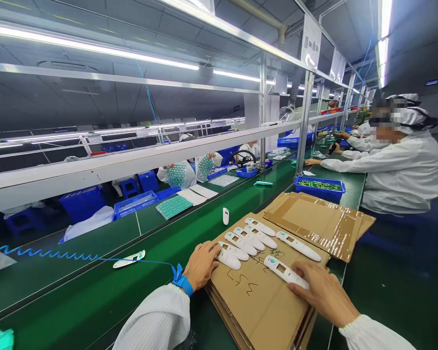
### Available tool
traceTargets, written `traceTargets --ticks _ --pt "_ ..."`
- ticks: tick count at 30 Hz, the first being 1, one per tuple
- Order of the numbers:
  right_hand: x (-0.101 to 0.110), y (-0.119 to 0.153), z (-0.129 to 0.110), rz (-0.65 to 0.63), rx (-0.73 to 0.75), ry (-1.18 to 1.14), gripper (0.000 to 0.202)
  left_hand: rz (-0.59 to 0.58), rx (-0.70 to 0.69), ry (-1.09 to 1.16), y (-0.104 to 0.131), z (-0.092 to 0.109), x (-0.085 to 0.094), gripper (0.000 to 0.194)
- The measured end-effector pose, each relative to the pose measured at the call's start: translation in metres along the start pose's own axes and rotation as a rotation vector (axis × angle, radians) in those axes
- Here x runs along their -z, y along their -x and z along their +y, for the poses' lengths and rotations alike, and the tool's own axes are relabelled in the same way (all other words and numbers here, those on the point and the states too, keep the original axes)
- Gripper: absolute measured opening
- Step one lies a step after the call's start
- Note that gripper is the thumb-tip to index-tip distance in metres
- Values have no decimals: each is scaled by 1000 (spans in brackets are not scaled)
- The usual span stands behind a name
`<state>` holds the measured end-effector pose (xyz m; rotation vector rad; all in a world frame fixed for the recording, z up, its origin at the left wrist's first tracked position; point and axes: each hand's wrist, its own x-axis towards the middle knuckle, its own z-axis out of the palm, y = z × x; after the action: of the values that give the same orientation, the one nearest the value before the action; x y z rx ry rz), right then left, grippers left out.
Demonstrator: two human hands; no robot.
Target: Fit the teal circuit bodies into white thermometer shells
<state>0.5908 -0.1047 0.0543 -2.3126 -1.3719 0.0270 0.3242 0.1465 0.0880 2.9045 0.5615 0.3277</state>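
Several long white plastic casings, each with a dark square window and a small teal mark, lie in a fanned row on a stack of brown cardboard. My right hand pinches the tail end of one casing between thumb and fingers, low over the cardboard. At the left end of the row, the bent fingers of my left hand close on the end of the nearest white casing. A blue coiled-cord strap is around my left wrist. Another casing lies apart at the right.
A green conveyor belt runs past the cardboard, carrying a standing white casing and a lying one. Behind the cardboard sits a blue bin of green parts. Co-workers in white sit along the right. A metal frame stands overhead.
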Motion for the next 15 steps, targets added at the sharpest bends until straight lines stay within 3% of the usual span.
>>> traceTargets --ticks 5,12,15 --pt "-3 -4 -9 69 -4 97 23 -30 -57 5 -5 2 9 23" --pt "-10 -33 15 307 -29 268 29 -77 -122 23 5 -2 15 11" --pt "-16 -37 2 376 9 224 32 -33 -123 24 6 1 10 14"
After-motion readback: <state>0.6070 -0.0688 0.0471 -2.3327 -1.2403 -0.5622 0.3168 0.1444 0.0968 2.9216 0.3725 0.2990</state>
